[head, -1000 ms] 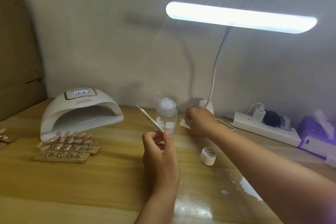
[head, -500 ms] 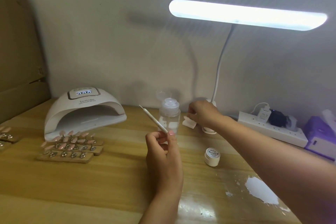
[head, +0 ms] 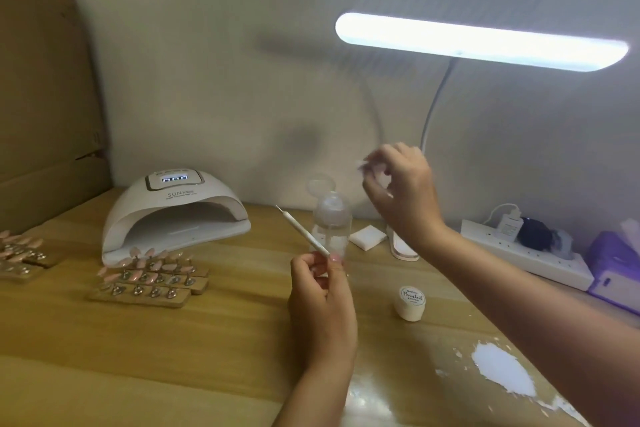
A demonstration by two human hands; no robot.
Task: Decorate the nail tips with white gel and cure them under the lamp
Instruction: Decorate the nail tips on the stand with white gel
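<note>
1. Left hand (head: 320,291) pinches thin white pen (head: 304,234); right hand (head: 401,191) aloft, blurred, grip unclear.
2. Pink nail tips on wooden strips (head: 149,276) sit before white domed lamp (head: 173,215).
3. Prep, likely; next: open small white gel jar (head: 409,302).

A pale grey wall (head: 225,62) is rising behind the light-brown wooden table (head: 173,340), and a long white bar-shaped desk lamp (head: 481,42) on a bendy neck is glowing brightly above the table's right half. Brown cardboard sheeting (head: 41,97) is standing along the left side, while a white plastic power strip (head: 526,256) is lying against the wall at the right, beside a purple box (head: 616,270).
</note>
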